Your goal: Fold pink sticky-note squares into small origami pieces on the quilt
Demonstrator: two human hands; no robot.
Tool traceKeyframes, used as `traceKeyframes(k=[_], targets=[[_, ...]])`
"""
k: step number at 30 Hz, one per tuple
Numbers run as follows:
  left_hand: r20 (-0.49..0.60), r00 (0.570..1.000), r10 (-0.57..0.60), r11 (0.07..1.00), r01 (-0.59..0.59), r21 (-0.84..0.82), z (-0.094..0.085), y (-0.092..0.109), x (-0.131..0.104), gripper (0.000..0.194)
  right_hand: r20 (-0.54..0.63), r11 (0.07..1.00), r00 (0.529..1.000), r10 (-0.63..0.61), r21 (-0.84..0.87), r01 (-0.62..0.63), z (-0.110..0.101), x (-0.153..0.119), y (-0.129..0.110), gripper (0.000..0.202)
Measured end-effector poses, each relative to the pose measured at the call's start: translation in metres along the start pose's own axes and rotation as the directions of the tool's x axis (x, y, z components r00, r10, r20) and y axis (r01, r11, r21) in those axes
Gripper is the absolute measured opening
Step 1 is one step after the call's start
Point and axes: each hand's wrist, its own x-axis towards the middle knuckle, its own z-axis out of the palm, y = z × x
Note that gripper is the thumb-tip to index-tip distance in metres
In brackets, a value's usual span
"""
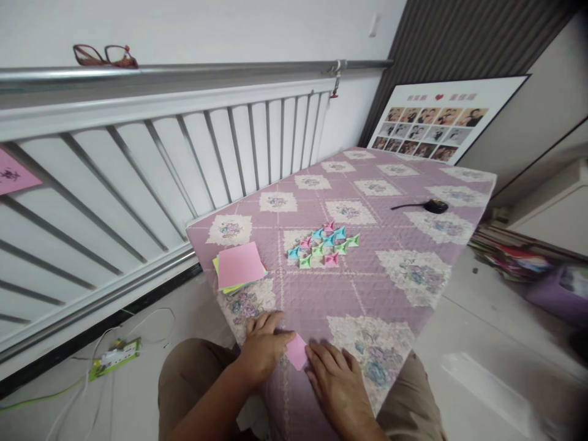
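Observation:
A small pink folded paper (296, 351) lies at the near end of the table, between my two hands. My left hand (264, 346) grips its left side, the thumb lying on the paper. At its right edge, the fingertips of my right hand (334, 378) press on the paper. A stack of square coloured paper (241, 266), pink on top with yellow below, rests ahead of my left hand. Further out, several small folded paper pieces (327, 241) in pink, blue and green stand close together in slanted rows.
A purple flowered cloth (316, 294) covers the table. A black round object with a thin tail (435, 206) lies at the far right. The white radiator (220, 153) borders the left side; glasses (105, 56) sit on its pipe. A photo board (432, 122) leans behind. A power strip (114, 358) is on the floor.

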Motion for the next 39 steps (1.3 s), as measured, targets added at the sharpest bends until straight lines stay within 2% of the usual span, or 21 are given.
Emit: traceKeyframes(k=[5, 10, 15, 19, 22, 25, 32, 35, 39], targets=[[-0.03, 0.999, 0.029, 0.999, -0.028, 0.026, 0.002, -0.001, -0.002, 0.033, -0.06, 0.999, 0.997, 0.049, 0.02, -0.048, 0.001, -0.004, 0.005, 0.035], [-0.019, 0.998, 0.056, 0.996, -0.055, 0.075, -0.003, 0.003, -0.003, 0.033, -0.122, 0.985, 0.991, 0.058, 0.168, -0.037, -0.004, 0.001, -0.002, 0.04], [0.011, 0.995, 0.101, 0.991, -0.102, 0.084, -0.015, 0.005, -0.007, 0.038, 0.004, 0.964, 0.998, -0.063, 0.261, 0.06, -0.013, 0.013, -0.017, 0.052], [0.036, 0.983, 0.18, 0.978, -0.182, 0.099, -0.026, 0.006, -0.01, 0.047, 0.143, 0.942, 0.989, -0.042, 0.336, -0.009, -0.02, 0.02, -0.015, 0.056], [0.02, 0.959, 0.282, 0.95, -0.282, 0.132, -0.027, 0.009, -0.009, 0.037, 0.165, 0.928, 0.986, -0.022, 0.371, -0.041, -0.022, 0.024, -0.011, 0.052], [0.022, 0.92, 0.391, 0.905, -0.389, 0.171, -0.018, 0.008, -0.005, 0.024, 0.143, 0.921, 0.99, -0.015, 0.388, -0.042, -0.021, 0.025, -0.009, 0.047], [-0.024, 0.869, 0.495, 0.842, -0.473, 0.258, 0.0, -0.004, -0.003, 0.025, 0.088, 0.919, 0.996, 0.003, 0.392, -0.037, -0.015, 0.022, -0.008, 0.046], [-0.046, 0.866, 0.498, 0.847, -0.474, 0.24, 0.0, -0.004, -0.003, 0.025, 0.044, 0.925, 0.999, 0.029, 0.377, -0.043, -0.012, 0.023, -0.01, 0.039], [-0.067, 0.895, 0.442, 0.887, -0.424, 0.182, -0.002, -0.001, -0.004, 0.022, -0.04, 0.929, 0.997, 0.069, 0.366, -0.05, -0.007, 0.024, -0.014, 0.037]])
